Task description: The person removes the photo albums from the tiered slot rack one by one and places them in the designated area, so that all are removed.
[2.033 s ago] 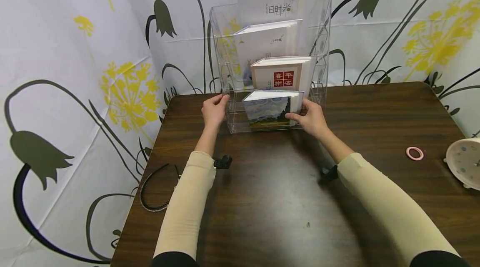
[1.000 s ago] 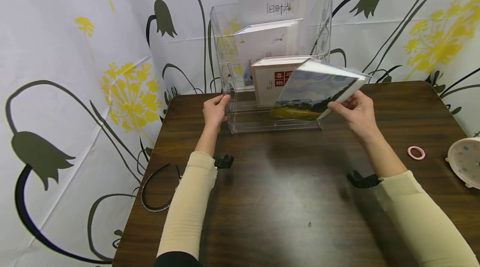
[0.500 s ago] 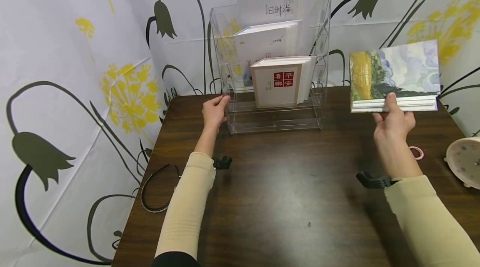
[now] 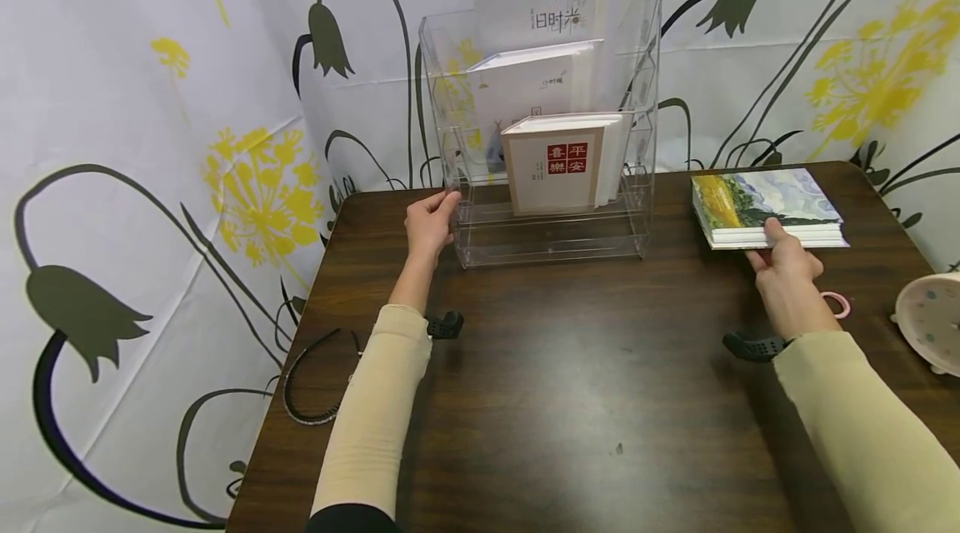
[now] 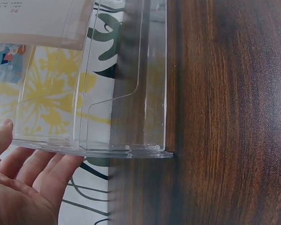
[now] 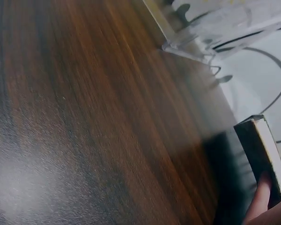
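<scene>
My right hand (image 4: 789, 279) grips the near edge of a book with a painted landscape cover (image 4: 780, 198), thumb on top and fingers beneath; the book lies nearly flat over the table's back right. In the right wrist view, that book (image 6: 260, 150) shows its dark underside above the table, with part of the hand (image 6: 267, 204) at its edge. My left hand (image 4: 429, 225) pinches the left side of the clear tiered rack (image 4: 551, 250). Seen from the left wrist, the thumb and fingers of that hand (image 5: 30, 187) are around the rack's side edge (image 5: 103, 152).
Upright in the rack stand a beige book with red squares (image 4: 555, 183), a white book (image 4: 525, 92) and another behind (image 4: 517, 17). A pink ring (image 4: 842, 306) and round clock (image 4: 930, 321) lie at the right; a dark band (image 4: 300, 416) lies at the left.
The painted book has come out of the rack's front tier in my right hand, moved right, turned cover-up and lowered toward the table. My left hand has stayed on the rack.
</scene>
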`<state>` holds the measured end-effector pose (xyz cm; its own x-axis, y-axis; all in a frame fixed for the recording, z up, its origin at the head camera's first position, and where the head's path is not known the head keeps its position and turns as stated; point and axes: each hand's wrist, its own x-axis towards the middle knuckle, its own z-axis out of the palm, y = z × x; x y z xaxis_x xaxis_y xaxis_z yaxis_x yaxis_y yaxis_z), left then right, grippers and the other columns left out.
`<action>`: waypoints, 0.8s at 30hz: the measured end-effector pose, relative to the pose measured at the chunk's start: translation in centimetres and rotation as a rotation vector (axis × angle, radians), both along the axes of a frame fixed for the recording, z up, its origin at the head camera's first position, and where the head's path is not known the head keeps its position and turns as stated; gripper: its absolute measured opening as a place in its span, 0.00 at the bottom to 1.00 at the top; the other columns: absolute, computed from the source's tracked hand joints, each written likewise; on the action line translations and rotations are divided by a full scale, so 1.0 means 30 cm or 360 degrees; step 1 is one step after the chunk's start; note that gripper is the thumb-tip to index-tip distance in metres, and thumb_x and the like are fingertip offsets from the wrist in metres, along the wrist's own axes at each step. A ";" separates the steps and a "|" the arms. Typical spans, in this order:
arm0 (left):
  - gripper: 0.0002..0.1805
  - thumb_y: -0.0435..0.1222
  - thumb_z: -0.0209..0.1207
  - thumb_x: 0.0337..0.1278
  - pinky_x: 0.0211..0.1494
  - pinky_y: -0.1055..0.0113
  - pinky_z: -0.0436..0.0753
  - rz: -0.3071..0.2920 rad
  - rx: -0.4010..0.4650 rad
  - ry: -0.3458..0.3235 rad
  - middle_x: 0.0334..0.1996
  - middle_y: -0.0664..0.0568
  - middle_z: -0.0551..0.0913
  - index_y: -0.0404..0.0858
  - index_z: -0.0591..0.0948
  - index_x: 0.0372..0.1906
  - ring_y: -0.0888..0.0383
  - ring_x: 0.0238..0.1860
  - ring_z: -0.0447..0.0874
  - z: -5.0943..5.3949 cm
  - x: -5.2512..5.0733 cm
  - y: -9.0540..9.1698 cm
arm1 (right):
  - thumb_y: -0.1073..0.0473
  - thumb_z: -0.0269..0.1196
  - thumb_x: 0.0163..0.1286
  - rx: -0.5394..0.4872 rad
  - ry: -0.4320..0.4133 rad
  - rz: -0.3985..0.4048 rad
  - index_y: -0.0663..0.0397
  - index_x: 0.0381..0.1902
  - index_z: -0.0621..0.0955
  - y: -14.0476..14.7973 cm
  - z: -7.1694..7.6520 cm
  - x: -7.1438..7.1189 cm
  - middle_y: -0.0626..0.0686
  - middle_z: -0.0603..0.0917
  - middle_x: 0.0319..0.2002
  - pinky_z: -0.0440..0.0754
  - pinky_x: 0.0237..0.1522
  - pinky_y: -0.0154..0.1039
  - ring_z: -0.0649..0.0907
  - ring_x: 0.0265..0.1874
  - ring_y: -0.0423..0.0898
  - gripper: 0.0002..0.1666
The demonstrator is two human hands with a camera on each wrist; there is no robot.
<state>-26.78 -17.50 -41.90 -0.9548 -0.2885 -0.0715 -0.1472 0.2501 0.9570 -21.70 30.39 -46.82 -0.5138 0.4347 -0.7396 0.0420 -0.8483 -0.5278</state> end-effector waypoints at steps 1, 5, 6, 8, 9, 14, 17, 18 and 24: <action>0.23 0.49 0.63 0.63 0.42 0.54 0.86 -0.0003 -0.0001 -0.0001 0.54 0.46 0.82 0.42 0.83 0.58 0.53 0.50 0.79 -0.001 0.000 0.000 | 0.67 0.77 0.50 -0.0012 -0.0013 -0.0002 0.36 0.53 0.64 0.005 -0.004 -0.001 0.45 0.82 0.36 0.86 0.26 0.41 0.86 0.30 0.42 0.42; 0.24 0.50 0.63 0.62 0.41 0.54 0.87 -0.0005 -0.0011 0.0014 0.54 0.47 0.82 0.42 0.83 0.58 0.53 0.50 0.79 -0.008 -0.004 0.000 | 0.67 0.77 0.51 -0.0042 -0.0053 0.0000 0.35 0.54 0.63 0.017 -0.013 -0.007 0.45 0.82 0.34 0.86 0.28 0.42 0.86 0.30 0.41 0.43; 0.24 0.50 0.63 0.62 0.41 0.55 0.87 -0.0002 -0.0011 0.0017 0.54 0.47 0.82 0.42 0.83 0.58 0.53 0.50 0.80 -0.010 -0.005 -0.001 | 0.67 0.76 0.52 -0.0045 -0.0057 0.0006 0.34 0.54 0.63 0.019 -0.014 -0.009 0.45 0.81 0.34 0.87 0.28 0.42 0.86 0.31 0.41 0.43; 0.24 0.50 0.63 0.62 0.41 0.56 0.87 0.0003 -0.0011 0.0020 0.54 0.47 0.83 0.42 0.83 0.58 0.53 0.51 0.79 -0.013 -0.006 -0.002 | 0.67 0.76 0.52 -0.0053 -0.0060 0.0015 0.33 0.55 0.62 0.024 -0.013 -0.014 0.45 0.81 0.34 0.87 0.29 0.42 0.85 0.32 0.41 0.43; 0.23 0.49 0.63 0.63 0.40 0.57 0.87 0.0004 -0.0014 0.0019 0.54 0.47 0.83 0.42 0.83 0.58 0.53 0.51 0.79 -0.014 -0.007 -0.003 | 0.67 0.76 0.53 -0.0057 -0.0064 0.0022 0.33 0.56 0.62 0.026 -0.013 -0.015 0.45 0.82 0.35 0.87 0.30 0.42 0.85 0.33 0.41 0.44; 0.23 0.49 0.64 0.62 0.39 0.56 0.87 0.0008 -0.0016 0.0018 0.52 0.46 0.83 0.42 0.83 0.57 0.53 0.49 0.80 -0.016 -0.009 -0.004 | 0.66 0.75 0.55 -0.0057 -0.0140 0.0122 0.28 0.64 0.58 0.042 -0.009 -0.015 0.41 0.77 0.42 0.86 0.37 0.42 0.82 0.40 0.37 0.51; 0.22 0.49 0.64 0.62 0.41 0.53 0.86 0.0012 -0.0003 0.0024 0.50 0.46 0.83 0.42 0.84 0.57 0.52 0.48 0.81 -0.019 -0.010 -0.003 | 0.66 0.73 0.56 -0.0080 -0.0199 0.0209 0.25 0.67 0.56 0.058 -0.001 -0.015 0.41 0.76 0.43 0.85 0.42 0.44 0.81 0.41 0.36 0.53; 0.22 0.49 0.64 0.62 0.42 0.52 0.86 0.0013 0.0000 0.0023 0.50 0.46 0.83 0.42 0.84 0.57 0.52 0.48 0.81 -0.020 -0.011 -0.003 | 0.67 0.73 0.57 -0.0098 -0.0211 0.0239 0.24 0.68 0.56 0.063 0.004 -0.015 0.40 0.76 0.44 0.84 0.44 0.45 0.80 0.43 0.36 0.54; 0.22 0.48 0.64 0.63 0.42 0.53 0.86 0.0015 0.0004 0.0013 0.51 0.47 0.83 0.42 0.84 0.56 0.54 0.48 0.80 -0.016 -0.010 -0.004 | 0.68 0.72 0.58 -0.0218 -0.0227 0.0392 0.17 0.71 0.55 0.093 0.021 -0.023 0.36 0.67 0.60 0.78 0.55 0.49 0.72 0.57 0.35 0.57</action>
<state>-27.09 -17.60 -42.39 -0.9527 -0.2971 -0.0645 -0.1417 0.2463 0.9588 -22.38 33.18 -46.20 -0.4781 0.2014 -0.8549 0.3202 -0.8664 -0.3831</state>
